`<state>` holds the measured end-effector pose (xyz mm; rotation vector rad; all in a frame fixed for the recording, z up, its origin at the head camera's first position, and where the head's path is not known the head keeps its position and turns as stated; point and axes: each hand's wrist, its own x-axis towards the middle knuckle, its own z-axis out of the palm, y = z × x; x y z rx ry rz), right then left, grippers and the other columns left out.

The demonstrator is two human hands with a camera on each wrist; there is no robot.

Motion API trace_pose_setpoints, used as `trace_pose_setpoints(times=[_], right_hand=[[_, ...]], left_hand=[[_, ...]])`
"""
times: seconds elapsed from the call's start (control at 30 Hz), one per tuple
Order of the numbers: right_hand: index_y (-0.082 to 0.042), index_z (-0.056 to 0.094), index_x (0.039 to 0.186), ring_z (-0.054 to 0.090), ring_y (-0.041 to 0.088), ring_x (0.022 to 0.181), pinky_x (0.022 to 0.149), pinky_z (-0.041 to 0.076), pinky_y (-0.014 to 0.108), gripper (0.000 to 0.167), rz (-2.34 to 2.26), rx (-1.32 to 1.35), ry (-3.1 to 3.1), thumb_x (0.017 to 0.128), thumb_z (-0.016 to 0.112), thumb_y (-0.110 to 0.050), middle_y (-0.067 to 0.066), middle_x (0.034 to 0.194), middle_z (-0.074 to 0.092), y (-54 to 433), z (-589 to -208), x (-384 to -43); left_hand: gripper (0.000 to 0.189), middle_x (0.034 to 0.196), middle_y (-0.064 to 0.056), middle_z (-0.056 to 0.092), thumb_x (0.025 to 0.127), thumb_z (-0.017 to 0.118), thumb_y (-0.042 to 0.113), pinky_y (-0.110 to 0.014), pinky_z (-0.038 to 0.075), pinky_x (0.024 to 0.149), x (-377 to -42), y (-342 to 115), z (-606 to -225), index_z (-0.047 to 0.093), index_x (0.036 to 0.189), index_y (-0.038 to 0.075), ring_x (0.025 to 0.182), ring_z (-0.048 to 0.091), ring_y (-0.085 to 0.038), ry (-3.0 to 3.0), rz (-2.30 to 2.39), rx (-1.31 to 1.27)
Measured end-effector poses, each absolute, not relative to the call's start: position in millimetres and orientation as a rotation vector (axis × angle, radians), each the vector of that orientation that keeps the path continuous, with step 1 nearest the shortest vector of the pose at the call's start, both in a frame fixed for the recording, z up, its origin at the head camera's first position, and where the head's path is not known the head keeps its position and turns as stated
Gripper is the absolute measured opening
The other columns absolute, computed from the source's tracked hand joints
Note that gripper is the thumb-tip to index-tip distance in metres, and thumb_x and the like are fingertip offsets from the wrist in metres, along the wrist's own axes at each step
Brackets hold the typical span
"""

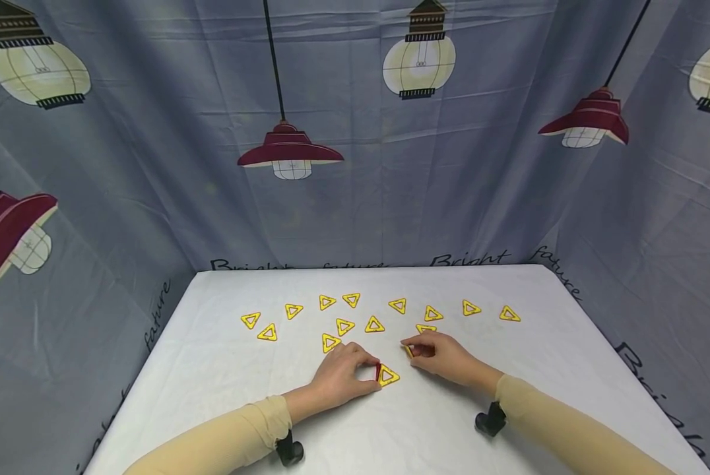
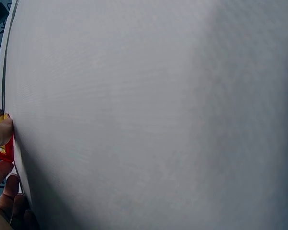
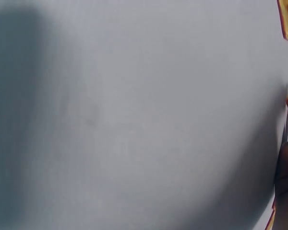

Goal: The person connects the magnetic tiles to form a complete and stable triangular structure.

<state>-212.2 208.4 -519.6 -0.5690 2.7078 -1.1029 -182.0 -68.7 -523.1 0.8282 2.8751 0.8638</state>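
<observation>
In the head view my left hand pinches a red-edged triangle piece between thumb and fingers, near the middle of the table. Directly to its right is a yellow triangular frame, overlapping it in this view. The left wrist view catches the red side of the held piece at its left edge, between the fingertips. My right hand, farther right, pinches another yellow triangle, seen nearly edge-on and partly hidden by the fingers. Just beyond that hand lies a partly covered yellow triangle.
Several yellow triangular frames lie scattered across the back of the white table, among them one triangle close to my left hand and another far right. A grey curtain printed with lamps surrounds the table.
</observation>
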Motion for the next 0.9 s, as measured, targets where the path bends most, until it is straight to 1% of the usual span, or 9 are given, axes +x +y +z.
trace_pose_setpoints(times=[0.27,0.43,0.67,0.77,0.9], right_hand=[[-0.014,0.072,0.128,0.057,0.015,0.090,0.078,0.050,0.027,0.040,-1.115,-0.568,2.639,0.090,0.081,-0.019,-0.008,0.096,0.062,214,-520,-219],[-0.015,0.072,0.127,0.056,0.014,0.092,0.079,0.049,0.027,0.041,-1.104,-0.557,2.622,0.088,0.082,-0.020,-0.008,0.097,0.063,215,-521,-222],[-0.015,0.071,0.127,0.057,0.014,0.093,0.079,0.049,0.027,0.042,-1.065,-0.617,2.610,0.087,0.084,-0.019,-0.009,0.098,0.063,216,-519,-224],[-0.015,0.071,0.126,0.057,0.014,0.092,0.079,0.048,0.027,0.041,-1.057,-0.640,2.605,0.087,0.084,-0.019,-0.008,0.098,0.063,216,-519,-225],[-0.017,0.071,0.122,0.056,0.014,0.093,0.081,0.047,0.027,0.040,-1.073,-0.672,2.597,0.086,0.085,-0.021,-0.007,0.097,0.063,216,-522,-224]], left_hand=[[0.043,0.109,0.011,0.060,0.085,0.083,0.045,-0.028,0.042,0.082,-183,-69,-524,0.075,0.122,0.024,0.094,0.049,-0.006,2.878,0.849,0.837],[0.044,0.108,0.010,0.060,0.085,0.083,0.044,-0.027,0.042,0.081,-183,-69,-524,0.075,0.123,0.024,0.093,0.049,-0.007,2.873,0.849,0.830],[0.044,0.106,0.010,0.061,0.086,0.082,0.044,-0.025,0.041,0.077,-186,-68,-522,0.075,0.124,0.023,0.091,0.050,-0.006,2.873,0.827,0.850],[0.044,0.105,0.010,0.062,0.086,0.082,0.044,-0.024,0.043,0.076,-190,-69,-521,0.075,0.124,0.023,0.091,0.051,-0.006,2.863,0.803,0.867],[0.043,0.102,0.009,0.063,0.086,0.083,0.042,-0.024,0.045,0.075,-196,-69,-516,0.076,0.123,0.021,0.090,0.053,-0.006,2.836,0.773,0.912]])
